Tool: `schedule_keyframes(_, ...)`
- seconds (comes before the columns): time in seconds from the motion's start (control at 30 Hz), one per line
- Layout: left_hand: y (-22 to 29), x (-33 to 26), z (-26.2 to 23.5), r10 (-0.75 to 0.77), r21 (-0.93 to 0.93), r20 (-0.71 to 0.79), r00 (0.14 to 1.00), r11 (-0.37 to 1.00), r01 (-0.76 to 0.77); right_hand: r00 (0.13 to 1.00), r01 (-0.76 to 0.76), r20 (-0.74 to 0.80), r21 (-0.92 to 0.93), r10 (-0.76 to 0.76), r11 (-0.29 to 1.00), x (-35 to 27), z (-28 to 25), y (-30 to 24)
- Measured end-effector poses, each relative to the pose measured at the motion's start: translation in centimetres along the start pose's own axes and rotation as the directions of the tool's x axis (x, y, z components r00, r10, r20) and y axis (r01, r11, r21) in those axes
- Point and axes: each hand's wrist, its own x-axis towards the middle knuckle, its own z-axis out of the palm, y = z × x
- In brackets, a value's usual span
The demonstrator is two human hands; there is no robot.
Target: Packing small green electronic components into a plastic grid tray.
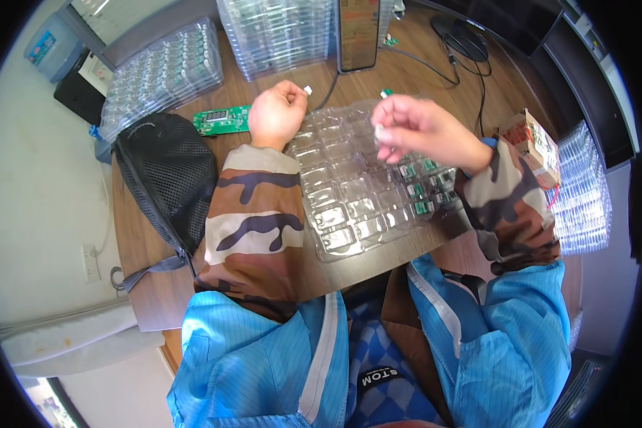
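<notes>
My left hand (277, 115) is closed in a pinch over the far left of the tray, with a small white plug (307, 90) at its fingertips. Right beside its wrist lies a green circuit board (221, 120) with a dark digit display. Above the middle of the clear plastic tray (357, 207), my right hand (428, 130) pinches a small whitish piece (381, 134), too small to make out in full. Several little green boards (416, 190) sit in tray pockets at the right; the pockets at the left and front hold nothing.
Stacked clear trays (274, 36) stand at the back, beside an upright phone (358, 36). A filled tray stack (164, 71) and a black mesh bag (167, 178) are on the left. A cardboard box (531, 146), more trays (583, 189) and a black cable (482, 93) are on the right.
</notes>
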Motion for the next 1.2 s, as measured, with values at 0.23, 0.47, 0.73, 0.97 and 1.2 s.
schedule_keyframes(0.23, 0.6, -0.2, -0.2, -0.048, 0.028, 0.015, 0.999, 0.998, 0.048, 0.982, 0.036, -0.187, -0.005, -0.037, 0.999, 9.3, -2.8, 2.1)
schedule_keyframes(0.47, 0.2, -0.2, -0.2, -0.064, 0.025, 0.022, 0.998, 0.998, 0.064, 0.928, -0.022, -0.365, -0.247, -0.072, 0.969, 13.4, -1.3, 3.7)
schedule_keyframes(0.73, 0.4, -0.1, 0.0, -0.023, 0.035, -0.024, 0.999, 0.999, 0.024, 0.896, -0.034, -0.433, -0.282, -0.096, 0.959, 13.4, -0.7, 3.3)
schedule_keyframes(0.97, 0.4, -0.1, -0.1, -0.035, 0.031, -0.011, 0.999, 0.999, 0.035, 0.905, -0.064, -0.420, -0.303, -0.073, 0.951, 13.2, -0.4, 3.1)
schedule_keyframes(1.2, 0.3, -0.1, 0.1, -0.028, 0.028, -0.024, 0.999, 0.999, 0.029, 0.902, -0.051, -0.425, -0.271, -0.071, 0.961, 13.2, -0.2, 3.2)
